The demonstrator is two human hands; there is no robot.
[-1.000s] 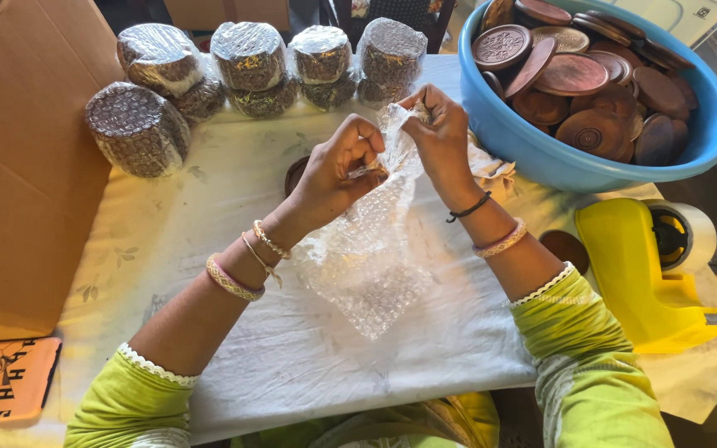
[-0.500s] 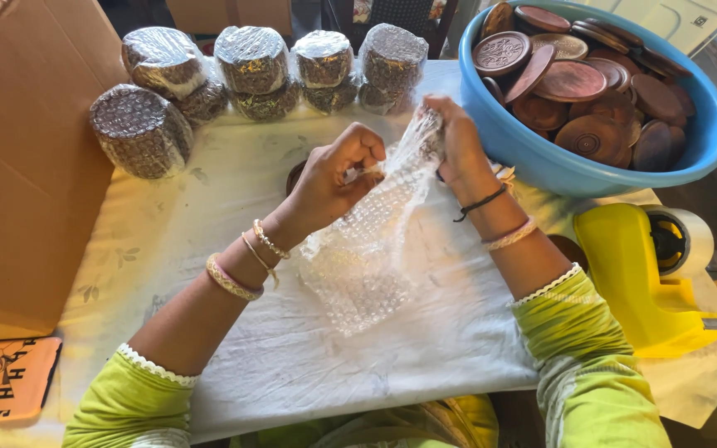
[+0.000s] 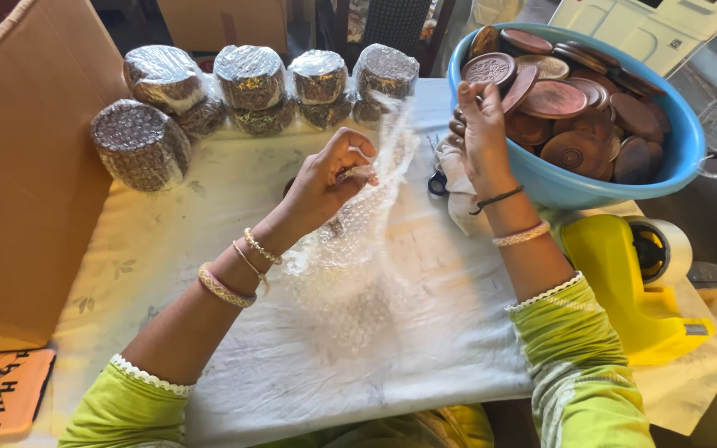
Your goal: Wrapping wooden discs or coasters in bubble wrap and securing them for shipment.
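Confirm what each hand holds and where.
Left hand pinches the bubble wrap sheet near its upper edge. Right hand holds nothing clearly; it reaches into the blue tub.

A single head-worn camera looks steeply down and forward from close above the surface (image 3: pixel 209 207). Both forearms enter from the bottom edge; the box (image 3: pixel 18 166) fills the left, the basin (image 3: pixel 674 158) the upper right corner.

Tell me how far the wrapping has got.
Done: about eight wrapped bundles stand at the table's far edge. In hand: the left hand lifts a bubble wrap sheet; the right hand reaches into the blue tub for a wooden disc. Left: the tub is full of unwrapped discs.
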